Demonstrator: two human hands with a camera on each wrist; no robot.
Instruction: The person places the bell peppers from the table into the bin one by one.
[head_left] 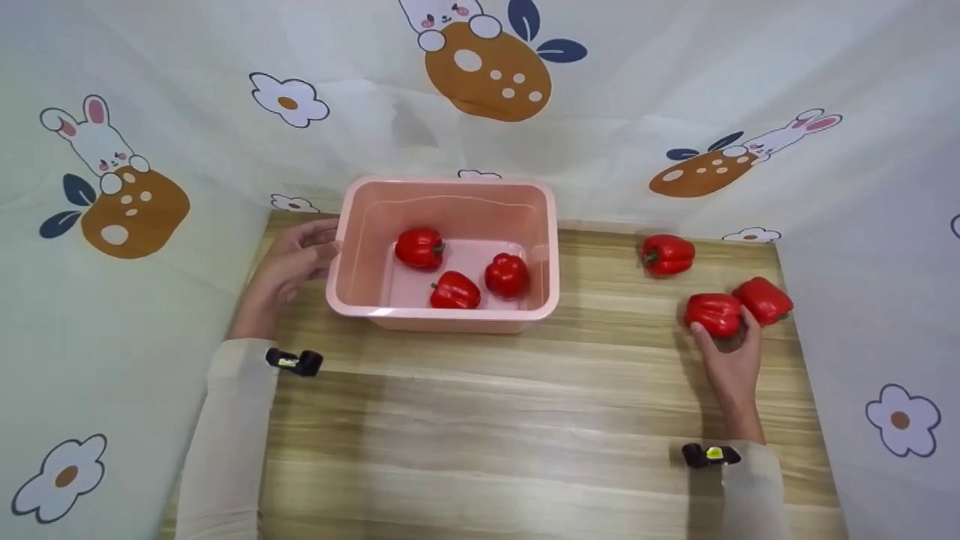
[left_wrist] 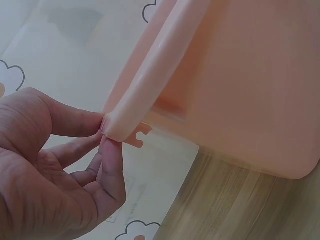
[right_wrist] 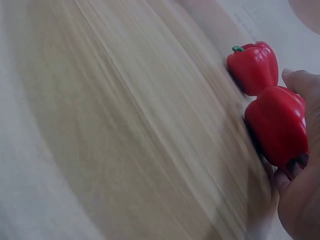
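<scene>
A pink plastic basin (head_left: 445, 322) stands at the back of the table with three red bell peppers inside, one of them a bell pepper (head_left: 420, 249) at its left. My left hand (head_left: 289, 262) pinches the basin's left rim between thumb and fingers, as the left wrist view shows closely (left_wrist: 65, 165). Over on the right, my right hand (head_left: 733, 367) grips a red bell pepper (head_left: 713, 314) with the thumb on one side and fingers on the other. Another bell pepper (head_left: 763, 301) lies right beside it. A third bell pepper (head_left: 667, 255) lies farther back, its green stem showing (right_wrist: 238, 49).
The wood-grain table (head_left: 480, 420) stretches in front of the basin. Pale curtains (head_left: 600, 135) printed with rabbits and flowers hang close along the table's back, left and right edges.
</scene>
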